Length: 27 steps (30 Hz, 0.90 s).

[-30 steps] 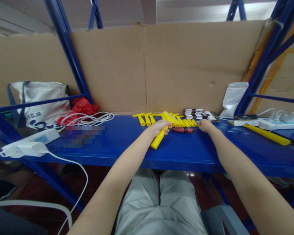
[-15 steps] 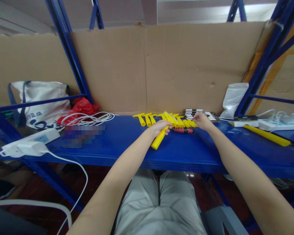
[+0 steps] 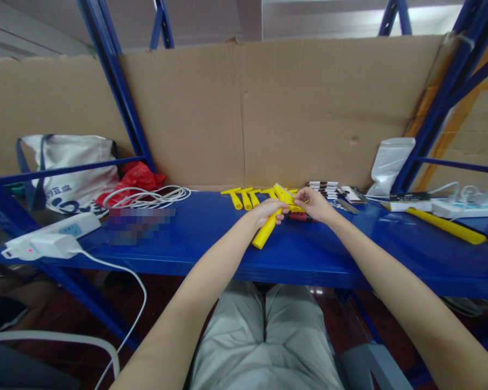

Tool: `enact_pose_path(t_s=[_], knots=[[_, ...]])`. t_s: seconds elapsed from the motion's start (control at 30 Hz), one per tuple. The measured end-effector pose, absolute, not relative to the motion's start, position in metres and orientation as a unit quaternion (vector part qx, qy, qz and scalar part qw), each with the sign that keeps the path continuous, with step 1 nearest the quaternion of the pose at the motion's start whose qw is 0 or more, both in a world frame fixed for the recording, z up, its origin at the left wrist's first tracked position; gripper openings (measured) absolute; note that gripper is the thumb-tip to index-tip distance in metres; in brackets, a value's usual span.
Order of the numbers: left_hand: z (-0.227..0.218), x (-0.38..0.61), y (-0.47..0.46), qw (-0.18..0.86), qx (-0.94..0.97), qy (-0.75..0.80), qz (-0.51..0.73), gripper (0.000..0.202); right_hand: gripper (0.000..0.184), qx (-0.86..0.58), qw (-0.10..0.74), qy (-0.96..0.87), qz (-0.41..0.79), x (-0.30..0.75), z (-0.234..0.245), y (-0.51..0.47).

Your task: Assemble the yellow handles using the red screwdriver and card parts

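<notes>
My left hand (image 3: 273, 212) is wrapped round the handle of a yellow scraper (image 3: 264, 234), whose wide head (image 3: 283, 194) points away from me. At the right end of that head, my right hand (image 3: 312, 205) is closed in a pinch. What sits between its fingertips is too small to make out. Beneath the right hand, partly covered, lies a red and black screwdriver (image 3: 299, 216). Several more yellow scrapers (image 3: 246, 199) lie in a row behind my left hand. Small yellow pieces beside the scraper are mostly hidden by my right hand.
Small black-and-white boxes (image 3: 322, 188) and dark flat blades (image 3: 344, 206) lie right of my hands. A long yellow tool (image 3: 447, 225) and a white power strip (image 3: 467, 207) are at far right. Left are coiled white cable (image 3: 154, 197), another power strip (image 3: 52, 238) and a cloth bag (image 3: 71, 173).
My right hand has moved left from the row of small yellow pieces to the scraper's head. My left hand keeps its hold on the scraper, nearly unmoved.
</notes>
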State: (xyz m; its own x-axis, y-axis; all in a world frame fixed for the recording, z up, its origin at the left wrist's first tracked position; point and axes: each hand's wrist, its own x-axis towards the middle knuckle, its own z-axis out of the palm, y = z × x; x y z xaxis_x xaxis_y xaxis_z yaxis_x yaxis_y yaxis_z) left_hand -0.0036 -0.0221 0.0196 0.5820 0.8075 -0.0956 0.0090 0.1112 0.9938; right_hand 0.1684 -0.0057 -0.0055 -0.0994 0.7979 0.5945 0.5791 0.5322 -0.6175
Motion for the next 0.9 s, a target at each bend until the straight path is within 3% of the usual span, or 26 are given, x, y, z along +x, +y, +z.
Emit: enact_pose_path(t_s=[0.53, 0.73, 0.9], knots=[[0.018, -0.004, -0.021, 0.669, 0.593, 0.323, 0.31, 0.013, 0.013, -0.486, 0.481, -0.73, 0.013, 0.175, -0.008, 0.0], [0.017, -0.006, -0.018, 0.678, 0.595, 0.299, 0.31, 0.012, 0.026, -0.511, 0.5, -0.692, 0.101, 0.174, -0.01, -0.002], [0.017, -0.005, -0.018, 0.682, 0.597, 0.298, 0.3, 0.011, 0.027, -0.545, 0.48, -0.665, 0.177, 0.168, -0.008, -0.008]])
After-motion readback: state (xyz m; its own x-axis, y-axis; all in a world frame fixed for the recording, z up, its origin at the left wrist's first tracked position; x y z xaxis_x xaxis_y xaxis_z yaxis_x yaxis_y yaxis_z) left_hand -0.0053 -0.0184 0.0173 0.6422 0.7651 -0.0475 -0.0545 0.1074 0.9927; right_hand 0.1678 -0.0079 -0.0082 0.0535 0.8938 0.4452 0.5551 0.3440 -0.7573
